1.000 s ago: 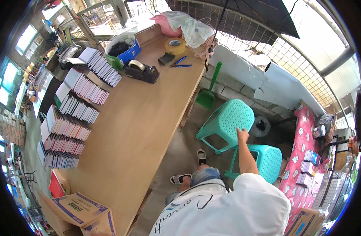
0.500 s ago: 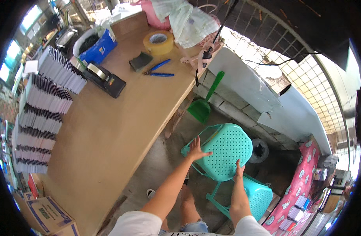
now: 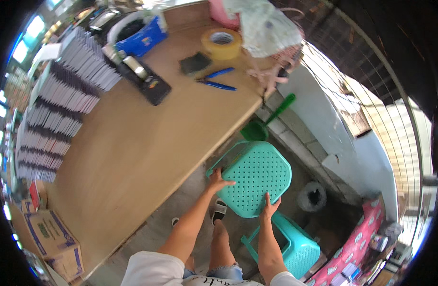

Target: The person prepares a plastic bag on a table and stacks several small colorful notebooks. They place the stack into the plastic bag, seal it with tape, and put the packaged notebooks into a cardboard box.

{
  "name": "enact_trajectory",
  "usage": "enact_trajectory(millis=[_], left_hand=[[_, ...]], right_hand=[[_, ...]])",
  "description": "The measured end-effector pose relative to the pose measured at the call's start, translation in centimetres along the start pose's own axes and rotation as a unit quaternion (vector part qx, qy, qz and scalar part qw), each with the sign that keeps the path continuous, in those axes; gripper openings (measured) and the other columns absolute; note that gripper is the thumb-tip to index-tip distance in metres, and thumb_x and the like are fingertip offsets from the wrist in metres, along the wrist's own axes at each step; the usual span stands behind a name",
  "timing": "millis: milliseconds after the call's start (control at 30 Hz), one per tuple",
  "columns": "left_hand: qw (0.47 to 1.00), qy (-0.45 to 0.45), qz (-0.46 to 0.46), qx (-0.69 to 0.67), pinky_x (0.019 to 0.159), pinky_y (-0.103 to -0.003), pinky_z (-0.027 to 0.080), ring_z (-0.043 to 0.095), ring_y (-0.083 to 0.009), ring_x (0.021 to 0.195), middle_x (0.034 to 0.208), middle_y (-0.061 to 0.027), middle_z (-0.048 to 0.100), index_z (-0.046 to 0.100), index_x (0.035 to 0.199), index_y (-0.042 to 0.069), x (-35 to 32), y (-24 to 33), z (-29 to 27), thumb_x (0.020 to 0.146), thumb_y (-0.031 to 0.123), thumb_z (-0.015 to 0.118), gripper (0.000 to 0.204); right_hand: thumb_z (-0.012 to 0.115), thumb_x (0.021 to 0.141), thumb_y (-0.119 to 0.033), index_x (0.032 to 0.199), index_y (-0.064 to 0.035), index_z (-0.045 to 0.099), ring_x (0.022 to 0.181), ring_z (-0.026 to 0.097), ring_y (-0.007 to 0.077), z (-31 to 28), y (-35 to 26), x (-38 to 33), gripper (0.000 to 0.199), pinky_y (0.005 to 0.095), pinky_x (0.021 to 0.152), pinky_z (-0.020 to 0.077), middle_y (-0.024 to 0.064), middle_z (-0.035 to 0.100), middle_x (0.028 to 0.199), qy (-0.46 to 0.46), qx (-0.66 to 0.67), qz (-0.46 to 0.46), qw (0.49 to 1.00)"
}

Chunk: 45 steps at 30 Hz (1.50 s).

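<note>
Between my two hands is a turquoise plastic stool (image 3: 257,176) with a perforated seat, beside the front edge of the wooden table. My left hand (image 3: 219,181) grips its left side, thumb lying on the seat and fingers over the edge. At the near right side my right hand (image 3: 269,208) holds the rim, thumb on top; its other fingers are partly hidden. A second turquoise stool (image 3: 302,252) lies tipped on the floor, just right of my right forearm.
On the table (image 3: 133,157) are stacked booklets (image 3: 61,95), a tape dispenser (image 3: 145,78), a tape roll (image 3: 221,44), blue-handled pliers (image 3: 219,80) and a blue box (image 3: 142,38). A green dustpan (image 3: 257,129) stands by the wall. Cardboard box (image 3: 52,233) at lower left; pink patterned cloth (image 3: 347,248) at right.
The stool has moved left with both hands, closer to the table edge. My left fingers, spread before, now wrap its side. The view has shifted, and a sandalled foot shows more.
</note>
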State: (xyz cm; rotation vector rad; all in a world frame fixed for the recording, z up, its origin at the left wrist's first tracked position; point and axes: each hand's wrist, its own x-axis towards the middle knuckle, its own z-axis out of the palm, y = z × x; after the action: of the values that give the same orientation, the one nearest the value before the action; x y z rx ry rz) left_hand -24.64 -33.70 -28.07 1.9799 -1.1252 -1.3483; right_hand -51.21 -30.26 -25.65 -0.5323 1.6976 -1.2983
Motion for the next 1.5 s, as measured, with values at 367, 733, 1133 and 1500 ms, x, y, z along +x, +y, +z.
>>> enact_trajectory(millis=[367, 733, 1133, 1500], left_hand=[[0.919, -0.228, 0.306, -0.098, 0.105, -0.043, 0.033, 0.043, -0.0284, 0.127, 0.140, -0.0191, 0.040, 0.031, 0.141, 0.003, -32.9, 14.7, -19.0, 0.084, 0.036, 0.066, 0.075], [0.713, 0.654, -0.170, 0.185, 0.096, -0.050, 0.040, 0.046, -0.0387, 0.120, 0.135, -0.0243, 0.042, 0.047, 0.130, 0.015, -91.0, -1.6, -47.8, 0.067, 0.029, 0.080, 0.072], [0.553, 0.772, -0.111, 0.294, 0.104, -0.056, 0.030, 0.031, -0.0471, 0.130, 0.143, -0.0245, 0.031, 0.060, 0.069, 0.004, -89.0, -13.9, -38.9, 0.060, 0.002, 0.074, 0.018], [0.744, 0.564, 0.208, 0.290, 0.105, -0.059, 0.027, 0.031, -0.0460, 0.131, 0.141, -0.0246, 0.034, 0.064, 0.076, 0.008, -78.6, 0.9, -40.5, 0.062, -0.005, 0.066, 0.019]], right_hand=[[0.066, 0.086, -0.025, 0.127, -0.0012, 0.047, 0.097, 0.057, 0.0279, 9.5, -10.1, -11.5, 0.050, 0.0402, 0.084, 0.0478, 0.0147, 0.056, 0.116, -0.090, -0.135, -0.180, 0.970], [0.072, 0.075, -0.035, 0.122, -0.0138, 0.055, 0.105, 0.057, 0.0329, 23.5, -35.9, -82.8, 0.054, 0.0481, 0.091, 0.0449, 0.0120, 0.059, 0.113, -0.832, 0.015, -0.518, 0.198], [0.075, 0.059, -0.009, 0.068, -0.0074, 0.066, 0.136, 0.013, 0.0505, 19.0, -17.1, -79.8, 0.013, 0.0648, 0.104, 0.0187, 0.0205, 0.013, 0.152, -0.698, -0.126, -0.630, 0.318], [0.078, 0.051, -0.022, 0.075, -0.0185, 0.070, 0.138, 0.009, 0.0484, 2.0, -30.0, -62.3, 0.026, 0.0637, 0.107, 0.0103, 0.0217, 0.016, 0.151, -0.479, -0.367, -0.636, 0.481]])
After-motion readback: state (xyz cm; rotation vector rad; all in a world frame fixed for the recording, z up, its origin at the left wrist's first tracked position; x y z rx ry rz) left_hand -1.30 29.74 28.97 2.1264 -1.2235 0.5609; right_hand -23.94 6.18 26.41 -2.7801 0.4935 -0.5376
